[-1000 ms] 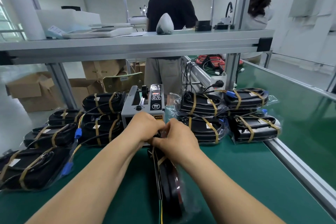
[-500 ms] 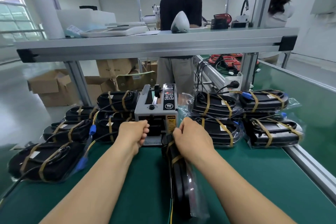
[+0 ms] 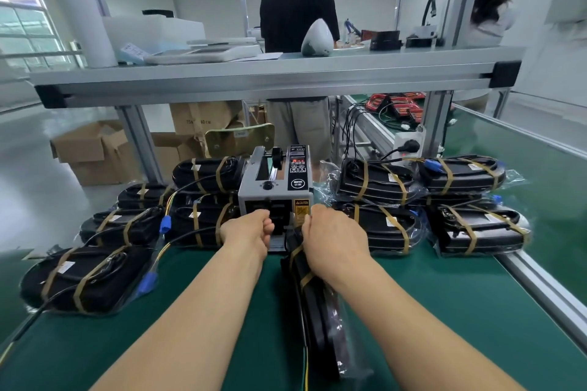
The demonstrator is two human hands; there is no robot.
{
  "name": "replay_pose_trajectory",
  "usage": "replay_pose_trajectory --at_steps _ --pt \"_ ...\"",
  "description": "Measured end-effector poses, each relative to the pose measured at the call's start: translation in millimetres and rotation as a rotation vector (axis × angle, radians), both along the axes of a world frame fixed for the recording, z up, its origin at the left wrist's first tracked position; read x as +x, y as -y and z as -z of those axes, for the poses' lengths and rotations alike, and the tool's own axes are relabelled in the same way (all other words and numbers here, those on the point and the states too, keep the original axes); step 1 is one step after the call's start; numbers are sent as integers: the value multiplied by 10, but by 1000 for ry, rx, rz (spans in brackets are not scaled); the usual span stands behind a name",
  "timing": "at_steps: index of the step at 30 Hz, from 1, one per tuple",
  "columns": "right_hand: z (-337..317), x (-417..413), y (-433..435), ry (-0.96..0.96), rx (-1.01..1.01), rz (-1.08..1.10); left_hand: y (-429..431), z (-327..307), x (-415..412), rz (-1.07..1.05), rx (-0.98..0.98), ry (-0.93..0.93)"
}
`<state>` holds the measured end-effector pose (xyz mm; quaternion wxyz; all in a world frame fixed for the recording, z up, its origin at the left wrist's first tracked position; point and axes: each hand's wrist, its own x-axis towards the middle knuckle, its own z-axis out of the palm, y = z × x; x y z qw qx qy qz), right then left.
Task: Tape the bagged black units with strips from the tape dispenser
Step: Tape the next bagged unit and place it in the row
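- Two bare hands worked at the far middle of the green bench point(image 3: 444, 311), just in front of the grey tape dispenser point(image 3: 276, 190).
- The left hand point(image 3: 251, 233) sat at the dispenser's front outlet with its fingers curled in and the thumb pressed to the forefinger; whether a strip lay between them could not be told.
- The right hand point(image 3: 333, 241) gripped the far end of a bagged black unit point(image 3: 317, 320), fingers wrapped over its top edge.
- That unit stood on its narrow edge, running from the near middle of the bench up to the dispenser's right front corner, its clear bag loose at the near end.
- Brown tape bands point(image 3: 297, 252) crossed the unit beside the right hand.
- A left pile of taped units point(image 3: 85, 279) lay spread beside the dispenser, with blue connectors showing among them.
- A right pile of taped units point(image 3: 476, 228) was stacked in two layers near the bench's aluminium rail.
- A metal shelf point(image 3: 254, 79) spanned the scene above the dispenser.
- Beyond it stood a person in a black shirt point(image 3: 298, 9), back turned.
- Cardboard boxes point(image 3: 92, 149) sat on the floor at far left.
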<state>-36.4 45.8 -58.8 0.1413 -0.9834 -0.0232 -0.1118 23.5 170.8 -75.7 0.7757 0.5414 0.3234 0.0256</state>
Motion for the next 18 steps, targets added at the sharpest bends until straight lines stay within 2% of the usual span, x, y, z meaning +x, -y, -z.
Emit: replay_pose_trajectory --at_steps 4,6,9,11,15,18 --pt "-20 -8 55 -40 23 -23 67 -30 -78 -72 -4 59" --pt "-13 -21 116 -62 93 -40 49 -51 -206 42 43 132" --pt "21 -19 206 -86 341 -18 -51 -97 -457 396 161 289" --pt "51 -5 224 -110 408 -36 -104 -135 -562 605 255 339" --pt "57 16 202 -149 435 -30 -104 -189 -564 707 500 365" --pt "63 28 195 -140 413 -18 -77 -194 -496 729 561 368"
